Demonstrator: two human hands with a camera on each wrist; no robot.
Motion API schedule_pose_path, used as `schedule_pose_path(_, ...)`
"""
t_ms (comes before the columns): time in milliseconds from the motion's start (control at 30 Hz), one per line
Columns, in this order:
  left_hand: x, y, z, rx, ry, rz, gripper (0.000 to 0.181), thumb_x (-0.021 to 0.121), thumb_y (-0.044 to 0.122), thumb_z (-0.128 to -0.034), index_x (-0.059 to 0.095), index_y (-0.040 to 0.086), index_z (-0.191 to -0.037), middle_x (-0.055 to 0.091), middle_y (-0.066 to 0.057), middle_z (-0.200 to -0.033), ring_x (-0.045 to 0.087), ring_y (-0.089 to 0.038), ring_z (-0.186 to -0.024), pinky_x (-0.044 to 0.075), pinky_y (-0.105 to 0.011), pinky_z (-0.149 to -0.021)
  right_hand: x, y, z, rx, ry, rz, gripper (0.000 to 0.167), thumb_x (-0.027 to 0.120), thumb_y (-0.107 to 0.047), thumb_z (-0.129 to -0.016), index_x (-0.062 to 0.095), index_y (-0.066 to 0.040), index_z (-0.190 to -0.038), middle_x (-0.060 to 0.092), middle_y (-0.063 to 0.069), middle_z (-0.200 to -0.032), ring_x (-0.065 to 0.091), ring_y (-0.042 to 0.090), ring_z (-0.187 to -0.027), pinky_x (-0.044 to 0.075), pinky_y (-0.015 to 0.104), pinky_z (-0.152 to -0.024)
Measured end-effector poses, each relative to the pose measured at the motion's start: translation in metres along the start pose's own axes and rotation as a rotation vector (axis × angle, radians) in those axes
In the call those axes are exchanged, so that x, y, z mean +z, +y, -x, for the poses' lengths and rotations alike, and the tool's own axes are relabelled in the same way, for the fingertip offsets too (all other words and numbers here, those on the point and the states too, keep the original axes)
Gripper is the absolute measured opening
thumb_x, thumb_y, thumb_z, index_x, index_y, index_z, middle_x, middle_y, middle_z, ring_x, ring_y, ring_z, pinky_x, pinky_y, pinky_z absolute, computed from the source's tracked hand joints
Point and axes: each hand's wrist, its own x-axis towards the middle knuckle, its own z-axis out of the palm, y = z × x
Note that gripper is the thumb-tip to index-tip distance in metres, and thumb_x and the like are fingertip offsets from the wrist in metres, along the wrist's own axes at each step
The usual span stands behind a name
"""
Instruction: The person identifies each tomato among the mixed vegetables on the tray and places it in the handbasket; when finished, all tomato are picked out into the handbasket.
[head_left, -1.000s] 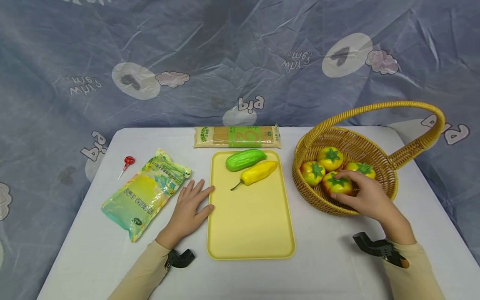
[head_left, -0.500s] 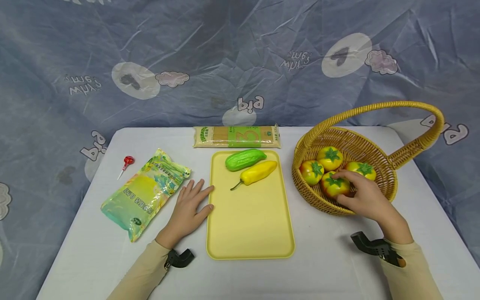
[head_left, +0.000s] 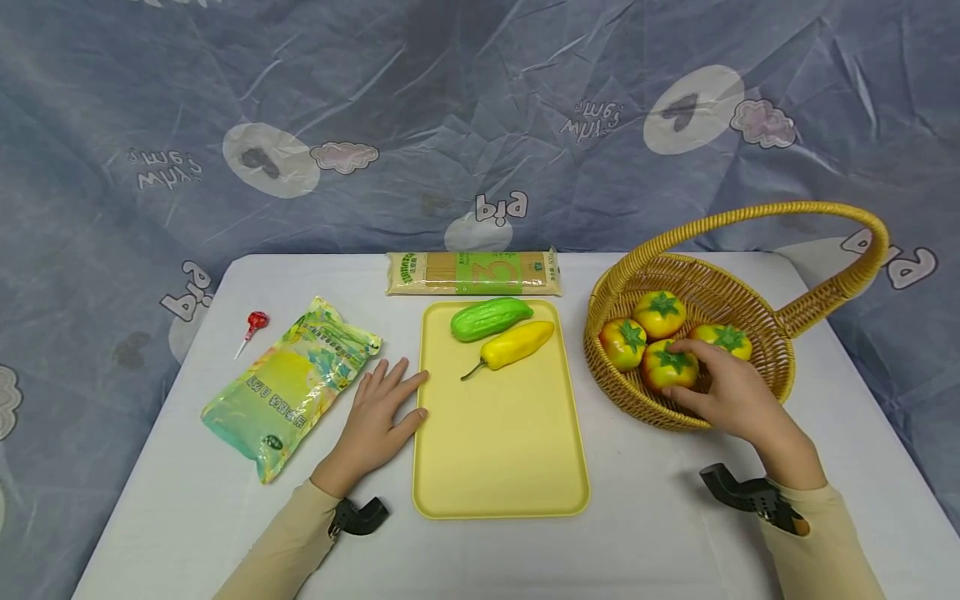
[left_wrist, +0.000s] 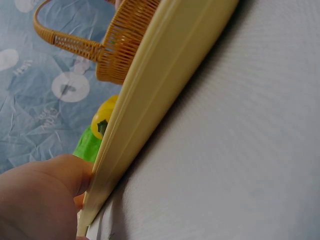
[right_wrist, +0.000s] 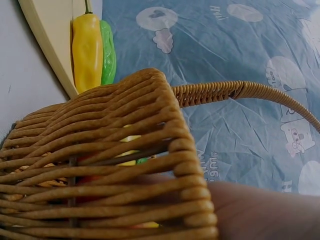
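Observation:
My right hand [head_left: 731,392] reaches into a wicker basket [head_left: 776,367] at the right, thumb and fingers curled about the side of a yellow-red tomato [head_left: 666,371]. Beside it lie more such tomatoes [head_left: 660,314]. In the right wrist view the basket wall [right_wrist: 115,150] hides most of that grip. My left hand [head_left: 375,417] lies flat with fingers spread at the left edge of a yellow tray [head_left: 498,450]; thumb and fingertip touch the rim. On the tray's far end lie a green bumpy vegetable [head_left: 491,319] and a yellow pepper [head_left: 517,345].
Behind the tray lies a pack of noodles [head_left: 474,273]. A yellow-green bag [head_left: 292,387] rests left of my left hand, with a red lollipop [head_left: 257,322] beyond it. The basket's tall handle [head_left: 750,215] arches over its opening. A patterned blue cloth [head_left: 420,108] hangs behind.
The tomato under my right hand has shifted and turned slightly in the basket, and the thumb has moved a little. My left hand and the tray stay put.

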Motion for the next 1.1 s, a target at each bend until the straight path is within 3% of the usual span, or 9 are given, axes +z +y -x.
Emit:
schedule_pose_path(167,0.000,0.000,-0.001,0.006,0.006,-0.002,0.052,0.068,0.027,-0.0950,0.059,0.014,-0.144,0.041,-0.023,-0.160,0.020,-0.051,-0.154,0.012,-0.071,-0.121,-0.001,-0.001,0.001,0.025,0.040,0.015,0.058,0.088,-0.017,-0.077,0.062,-0.002,-0.126,0.070,0.023,-0.104,0.057,0.024,-0.076,0.042,0.032,-0.063)
schedule_pose_path(367,0.001,-0.001,-0.001,0.012,0.015,-0.003,0.052,0.070,0.026,-0.0939,0.060,0.014,-0.144,0.041,-0.023,-0.160,0.020,-0.051,-0.154,0.013,-0.072,-0.121,-0.003,-0.004,0.002,0.060,0.057,0.029,0.055,0.087,-0.019,-0.078,0.064,0.000,-0.125,0.070,0.024,-0.102,0.056,0.025,-0.075,0.041,0.032,-0.062)
schedule_pose_path(533,0.001,-0.001,0.000,0.005,0.009,-0.004,0.052,0.069,0.027,-0.0941,0.059,0.015,-0.144,0.040,-0.022,-0.161,0.019,-0.050,-0.155,0.012,-0.072,-0.121,-0.004,-0.005,0.003,0.075,0.063,0.031,0.053,0.086,-0.018,-0.080,0.065,0.001,-0.124,0.070,0.031,-0.112,0.066,0.038,-0.085,0.050,0.048,-0.068)
schedule_pose_path(700,0.000,0.000,0.000,0.001,0.006,0.001,0.052,0.069,0.027,-0.0941,0.059,0.015,-0.144,0.040,-0.022,-0.160,0.019,-0.050,-0.155,0.011,-0.072,-0.122,-0.007,-0.006,0.005,0.090,0.055,0.002,0.051,0.083,-0.016,-0.082,0.065,0.002,-0.125,0.068,0.034,-0.117,0.067,0.052,-0.098,0.052,0.065,-0.077)
schedule_pose_path(1100,0.001,0.000,0.000,0.003,0.015,0.005,0.052,0.069,0.026,-0.0947,0.059,0.014,-0.144,0.041,-0.024,-0.160,0.020,-0.052,-0.154,0.012,-0.072,-0.121,-0.012,-0.004,0.006,0.123,0.015,-0.028,0.050,0.080,-0.018,-0.086,0.062,0.000,-0.130,0.065,0.037,-0.123,0.068,0.056,-0.100,0.054,0.069,-0.080)
